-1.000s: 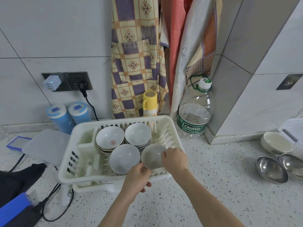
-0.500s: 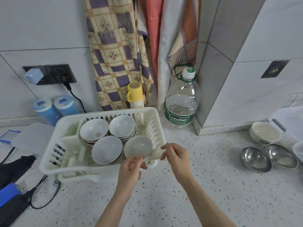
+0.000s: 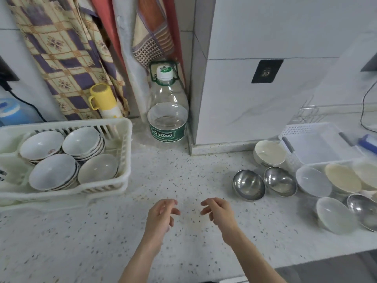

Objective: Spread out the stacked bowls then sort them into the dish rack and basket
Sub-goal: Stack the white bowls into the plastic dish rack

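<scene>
Right of the dish rack (image 3: 124, 160), which held four stacks of ceramic bowls (image 3: 98, 171), the left hand (image 3: 160, 216) and right hand (image 3: 219, 211) hovered empty with loosely curled fingers, while the steel bowls (image 3: 248, 187), probably light and slippery, waited further right for a grip at the rim.

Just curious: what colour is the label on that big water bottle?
Green with white lettering, on the bottle; seen in the head view.

white tiled wall (image 3: 285, 27), speckled countertop (image 3: 102, 231), patterned cloth (image 3: 61, 48) hanging behind.
</scene>
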The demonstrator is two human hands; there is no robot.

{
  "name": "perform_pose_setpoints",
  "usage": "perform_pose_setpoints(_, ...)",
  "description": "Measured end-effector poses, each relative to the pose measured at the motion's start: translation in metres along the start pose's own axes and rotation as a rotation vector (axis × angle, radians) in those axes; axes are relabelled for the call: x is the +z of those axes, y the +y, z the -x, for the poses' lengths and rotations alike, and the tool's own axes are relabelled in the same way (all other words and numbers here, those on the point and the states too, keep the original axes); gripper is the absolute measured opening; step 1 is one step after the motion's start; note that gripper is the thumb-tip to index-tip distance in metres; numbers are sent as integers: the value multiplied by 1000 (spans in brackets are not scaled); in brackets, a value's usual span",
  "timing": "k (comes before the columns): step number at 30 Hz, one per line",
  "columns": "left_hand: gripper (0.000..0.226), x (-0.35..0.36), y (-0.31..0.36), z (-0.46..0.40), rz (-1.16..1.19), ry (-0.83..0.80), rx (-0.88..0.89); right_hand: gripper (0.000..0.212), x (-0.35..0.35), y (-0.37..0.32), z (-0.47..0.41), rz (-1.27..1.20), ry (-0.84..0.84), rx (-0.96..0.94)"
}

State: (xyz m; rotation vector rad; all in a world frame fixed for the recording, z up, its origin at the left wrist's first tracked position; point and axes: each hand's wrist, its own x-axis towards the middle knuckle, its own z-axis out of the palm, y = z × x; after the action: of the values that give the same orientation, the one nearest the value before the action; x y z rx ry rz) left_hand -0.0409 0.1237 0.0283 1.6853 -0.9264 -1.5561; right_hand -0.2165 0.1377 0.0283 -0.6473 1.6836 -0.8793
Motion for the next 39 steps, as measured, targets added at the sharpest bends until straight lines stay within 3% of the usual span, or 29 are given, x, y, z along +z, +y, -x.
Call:
perform_pose_setpoints(14, 18, 97, -10, 21, -266, -333, -62, 19, -106, 35, 13, -156, 290, 36)
perform_pose_setpoints(25, 19, 257, -23, 34, -440, -540, -83, 19, -247, 32, -14, -215, 444, -116)
perform_pose_setpoints(31, 48, 363, -48, 49, -525, -524, 33, 18, -352, 28, -44, -156, 404, -150)
perform_pose_setpoints(34, 66, 396, -56, 55, -498, -495, -37, 19, -390, 30, -53, -153, 391, -158)
perform_pose_setpoints(39, 45, 419, -61, 58, -427, -443, -142, 20, -418, 37, -65, -278, 358, -87)
